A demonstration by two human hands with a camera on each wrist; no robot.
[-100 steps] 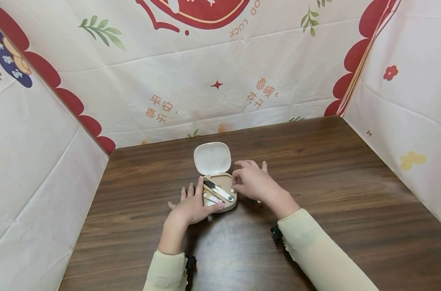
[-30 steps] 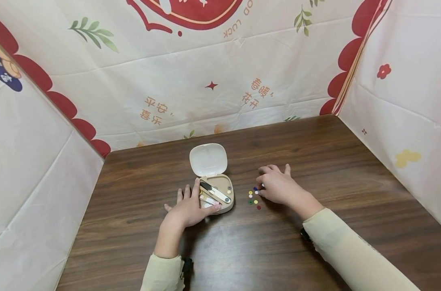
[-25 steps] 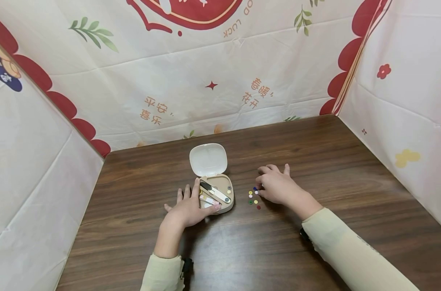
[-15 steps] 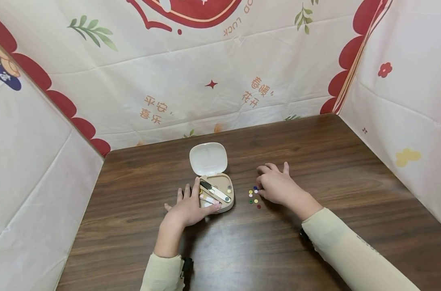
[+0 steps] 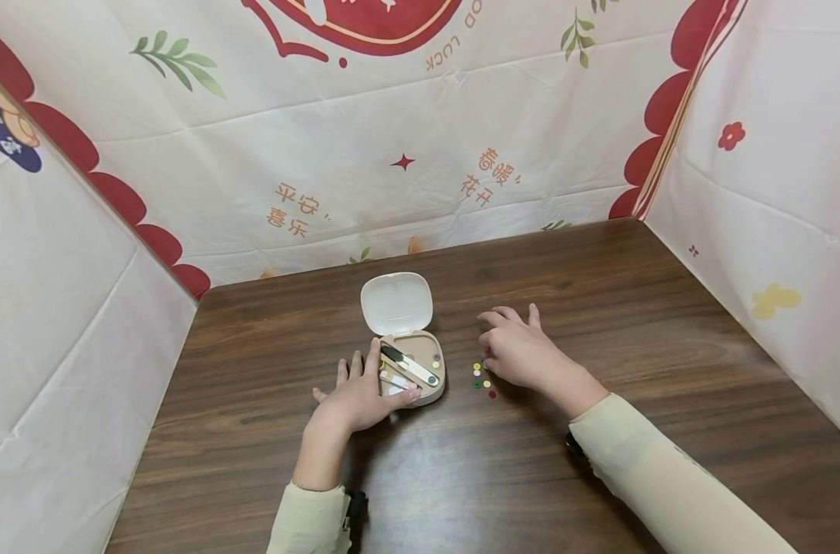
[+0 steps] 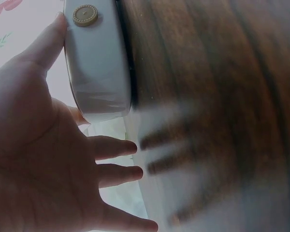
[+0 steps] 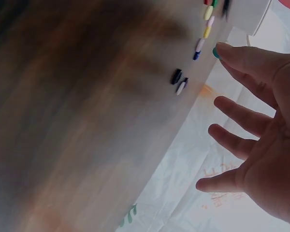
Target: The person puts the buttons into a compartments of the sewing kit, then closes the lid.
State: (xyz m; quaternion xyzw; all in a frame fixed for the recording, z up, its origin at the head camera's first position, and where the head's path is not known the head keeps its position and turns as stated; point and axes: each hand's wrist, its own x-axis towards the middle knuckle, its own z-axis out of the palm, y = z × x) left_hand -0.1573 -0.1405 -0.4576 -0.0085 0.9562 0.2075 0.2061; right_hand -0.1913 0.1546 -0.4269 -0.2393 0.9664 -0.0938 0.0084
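A beige sewing box (image 5: 431,397) stands on the table with its white lid (image 5: 396,303) raised. My left hand (image 5: 351,402) rests against its left side, fingers spread, the thumb at the front edge. Inside lie a long black-and-white tool (image 5: 418,369), small pink and white pieces (image 5: 399,381) and a few round buttons (image 5: 436,365). To the right of the box, my right hand (image 5: 520,352) hovers over loose buttons. In the right wrist view its thumb and index finger pinch a teal button (image 7: 215,52); the other fingers are extended.
Several coloured buttons (image 5: 478,373) lie right of the box, partly behind the right hand. Two more, a dark button (image 7: 176,76) and a pale button (image 7: 181,87), lie apart in the right wrist view. A printed cloth (image 5: 365,192) hangs behind the table (image 5: 448,477).
My right hand has gone from inside the box to the buttons on the right. Over the last half second it has shifted slightly left. The left hand stays at the box.
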